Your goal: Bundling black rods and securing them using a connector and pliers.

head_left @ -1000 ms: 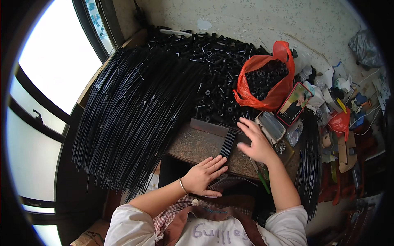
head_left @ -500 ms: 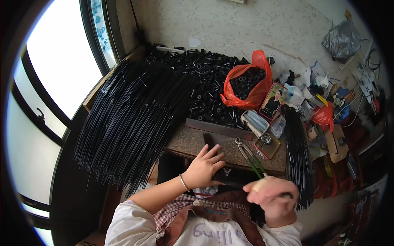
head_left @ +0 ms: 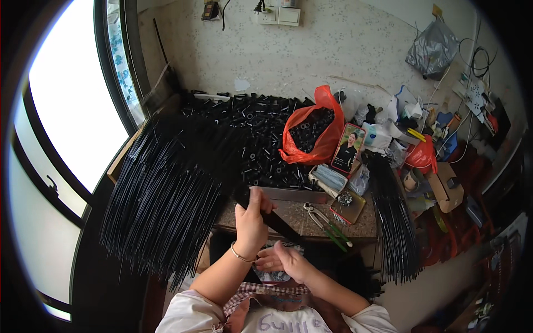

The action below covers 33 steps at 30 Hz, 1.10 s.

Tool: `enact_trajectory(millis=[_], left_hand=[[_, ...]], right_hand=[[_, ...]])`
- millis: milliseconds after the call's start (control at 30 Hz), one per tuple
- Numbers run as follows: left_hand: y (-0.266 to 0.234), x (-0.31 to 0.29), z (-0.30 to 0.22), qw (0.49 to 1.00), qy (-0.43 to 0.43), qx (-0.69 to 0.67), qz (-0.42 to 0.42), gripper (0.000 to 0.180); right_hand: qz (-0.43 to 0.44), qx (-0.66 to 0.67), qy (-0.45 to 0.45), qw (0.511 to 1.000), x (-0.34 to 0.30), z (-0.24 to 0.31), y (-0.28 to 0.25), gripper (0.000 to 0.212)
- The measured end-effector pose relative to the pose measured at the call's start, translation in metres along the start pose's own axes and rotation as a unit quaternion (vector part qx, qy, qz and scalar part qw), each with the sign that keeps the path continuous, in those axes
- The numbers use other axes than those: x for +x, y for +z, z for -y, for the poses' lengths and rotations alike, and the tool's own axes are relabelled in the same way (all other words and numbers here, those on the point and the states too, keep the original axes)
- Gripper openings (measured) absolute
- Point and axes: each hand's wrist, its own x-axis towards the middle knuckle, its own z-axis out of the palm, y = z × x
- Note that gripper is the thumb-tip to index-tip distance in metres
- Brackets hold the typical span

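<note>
My left hand point(head_left: 252, 222) is closed round a long dark bar-like piece point(head_left: 284, 226), held slantwise above the table's front edge; its exact kind does not show. Below and to the right of it is my right hand point(head_left: 287, 264), with fingers stretched apart and nothing visible in them, close to the left wrist. A pair of pincers point(head_left: 326, 226) with green handles lies on the table to the right, apart from both hands. To the left spreads a large bundle of thin black rods point(head_left: 166, 194), its lower ends hanging past the table edge.
Black bolt-like parts point(head_left: 261, 119) and rings are heaped behind a metal strip point(head_left: 294, 195). On the heap stands a red plastic bag point(head_left: 319, 133) of rings. A phone point(head_left: 348, 147), an open tin point(head_left: 328, 180) and another black rod bundle point(head_left: 391, 222) are at the right.
My right hand has left the pincers' handles and come leftward, near my left wrist. My left hand has closed on the dark piece and turned upright. The view has shifted, showing more wall.
</note>
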Motion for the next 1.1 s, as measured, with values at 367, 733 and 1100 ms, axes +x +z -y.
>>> enact_trajectory(millis=[367, 733, 1100], left_hand=[[-0.013, -0.052, 0.033, 0.873, -0.399, -0.128, 0.251, 0.062], [0.014, 0.017, -0.032, 0.865, 0.19, 0.35, 0.304, 0.029], [-0.02, 0.037, -0.028, 0.712, -0.043, 0.218, 0.666, 0.046]], right_hand=[[-0.426, 0.282, -0.356, 0.783, 0.023, 0.101, -0.047, 0.027], [-0.103, 0.032, -0.179, 0.978, 0.023, -0.015, -0.023, 0.019], [-0.17, 0.172, -0.147, 0.959, 0.01, -0.04, -0.031, 0.016]])
